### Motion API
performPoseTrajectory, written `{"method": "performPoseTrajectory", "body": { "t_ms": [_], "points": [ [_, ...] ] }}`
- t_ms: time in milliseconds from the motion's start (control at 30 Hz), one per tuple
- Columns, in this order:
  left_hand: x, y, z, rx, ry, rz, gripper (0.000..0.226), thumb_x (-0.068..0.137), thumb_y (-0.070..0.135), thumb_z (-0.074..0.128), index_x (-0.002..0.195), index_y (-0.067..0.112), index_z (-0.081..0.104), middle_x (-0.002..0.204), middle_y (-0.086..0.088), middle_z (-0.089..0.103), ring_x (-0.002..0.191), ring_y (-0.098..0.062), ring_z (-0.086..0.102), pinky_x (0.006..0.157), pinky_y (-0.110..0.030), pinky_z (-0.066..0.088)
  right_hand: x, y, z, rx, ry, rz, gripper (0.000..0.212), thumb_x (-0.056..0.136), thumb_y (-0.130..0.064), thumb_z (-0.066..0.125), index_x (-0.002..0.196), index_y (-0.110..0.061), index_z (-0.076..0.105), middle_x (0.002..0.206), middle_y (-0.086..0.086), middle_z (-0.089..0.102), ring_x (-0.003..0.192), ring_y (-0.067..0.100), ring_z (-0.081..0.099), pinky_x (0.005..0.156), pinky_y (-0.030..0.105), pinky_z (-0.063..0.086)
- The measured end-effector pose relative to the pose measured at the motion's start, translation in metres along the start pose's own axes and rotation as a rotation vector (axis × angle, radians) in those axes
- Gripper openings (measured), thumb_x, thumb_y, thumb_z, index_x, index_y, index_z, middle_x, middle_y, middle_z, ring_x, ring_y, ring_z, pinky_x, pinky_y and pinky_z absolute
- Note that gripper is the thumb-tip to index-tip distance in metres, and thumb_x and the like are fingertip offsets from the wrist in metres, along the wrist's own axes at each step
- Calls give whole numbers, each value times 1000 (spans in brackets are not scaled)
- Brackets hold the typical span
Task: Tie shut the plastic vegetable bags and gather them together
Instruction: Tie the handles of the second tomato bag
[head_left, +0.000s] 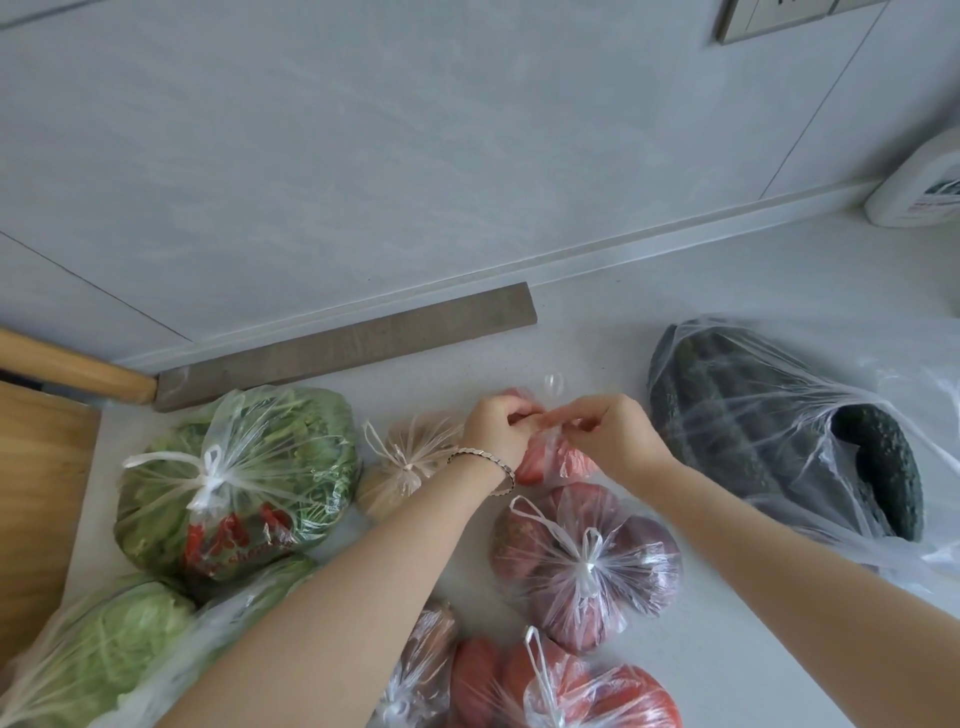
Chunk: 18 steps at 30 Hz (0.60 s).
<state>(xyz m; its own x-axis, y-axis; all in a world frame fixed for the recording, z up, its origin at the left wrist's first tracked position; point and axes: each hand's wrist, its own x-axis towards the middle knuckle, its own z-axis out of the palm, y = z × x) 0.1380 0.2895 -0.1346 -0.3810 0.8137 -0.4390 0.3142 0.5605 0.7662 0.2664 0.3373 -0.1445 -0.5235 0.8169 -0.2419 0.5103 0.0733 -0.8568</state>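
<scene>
Between the two hands, the fingertips (522, 419) meet over the neck of the small red bag (563, 462). The left hand (493, 431) and the right hand (610, 434) each have their fingers curled and pinched on a twisted strip of its thin plastic, and a loose loop of film stands up just above them. I judge the knot to be half made; the knuckles hide whether one strip has passed under the other. The bag rests on the counter (675, 291) directly under the hands, with pink-red produce showing through.

The next move likely calls for drawing the two strips apart, sideways and low, so the knot cinches without tearing the film or lifting the bag.

Outward from there, the tan bag (405, 467) sits just beside the left wrist and the purple bag (587, 561) lies just nearer than the red one. The greens bag (234, 478) is further left, and the tomato bag (571, 691) is at the near edge. All four show knotted tops. The cucumber bag (779, 431) lies to the right with its mouth gaping, so it probably needs tying next.

Free counter shows beyond the hands toward the wall, and in the gap between the red bag and the cucumbers. The near side is crowded with bags. A wooden strip (343, 345) lies along the wall's foot, and a cutting board (36, 493) bounds the left.
</scene>
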Motion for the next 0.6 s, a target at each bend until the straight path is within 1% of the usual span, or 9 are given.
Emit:
{"method": "performPoseTrajectory", "body": {
  "t_ms": [67, 100, 167, 200, 267, 333, 400, 500, 600],
  "points": [
    [2, -1, -3, 4, -19, -31, 19, 82, 15, 65, 96, 3, 70, 92, -21, 70, 63, -19, 56, 67, -24, 44, -2, 4, 5, -264, 72, -252, 34, 76, 10, 60, 88, -17, 76, 78, 4, 72, 63, 18, 61, 57, 25, 48],
    [2, -1, -4, 12, -32, -45, 19, 82, 17, 66, 94, 3, 71, 89, -20, 70, 57, -14, 53, 63, -23, 42, -3, 6, 6, -373, 82, -356, 34, 72, 9, 65, 88, -18, 76, 79, 6, 72, 64, 22, 63, 56, 26, 49],
    [2, -2, -6, 12, -50, -72, 22, 80, 21, 68, 91, 3, 71, 80, -16, 70, 51, -7, 47, 64, -24, 40, -2, 10, 6, -527, 68, -464, 39, 56, 9, 77, 83, -18, 76, 73, 4, 71, 53, 22, 64, 44, 21, 47],
    [2, -1, -7, 12, -50, -87, 22, 80, 22, 69, 91, 3, 71, 78, -15, 70, 52, -8, 47, 66, -25, 40, -2, 10, 6, -577, 61, -486, 43, 47, 10, 82, 80, -16, 75, 71, 3, 70, 48, 20, 63, 38, 18, 44],
    [1, 2, -6, 23, -32, -114, 21, 80, 21, 69, 92, 5, 71, 88, -16, 71, 60, -15, 54, 69, -25, 41, 0, 11, 6, -667, 9, -499, 47, 37, 11, 85, 76, -11, 73, 70, 4, 67, 40, 19, 58, 30, 17, 39],
    [1, 5, -6, 36, -8, -131, 21, 80, 19, 68, 95, 6, 71, 97, -16, 71, 81, -28, 64, 72, -25, 42, 1, 11, 5, -763, -23, -492, 47, 34, 9, 87, 73, -10, 71, 74, 6, 64, 35, 17, 53, 26, 20, 38],
    [2, 8, -5, 129, 0, -117, 19, 82, 17, 65, 98, 7, 70, 101, -13, 71, 96, -29, 64, 75, -24, 42, 1, 11, 5, -852, -43, -491, 44, 32, 3, 89, 70, -11, 70, 78, 7, 63, 32, 14, 47, 25, 19, 34],
    [3, 10, -7, 384, 5, -61, 18, 85, 10, 55, 94, 7, 70, 100, -12, 70, 95, -28, 63, 76, -27, 43, -5, 10, 1, -983, -87, -509, 41, 24, -8, 89, 60, -17, 69, 73, 3, 62, 34, 9, 45, 30, 14, 17],
    [6, 8, -9, 556, 16, -49, 21, 84, 6, 50, 92, 6, 70, 100, -13, 70, 96, -30, 63, 79, -32, 47, -12, 17, 2, -1018, -149, -494, 43, 17, -9, 85, 54, -21, 68, 66, -2, 60, 43, 8, 51, 35, 12, 15]
  ]
}}
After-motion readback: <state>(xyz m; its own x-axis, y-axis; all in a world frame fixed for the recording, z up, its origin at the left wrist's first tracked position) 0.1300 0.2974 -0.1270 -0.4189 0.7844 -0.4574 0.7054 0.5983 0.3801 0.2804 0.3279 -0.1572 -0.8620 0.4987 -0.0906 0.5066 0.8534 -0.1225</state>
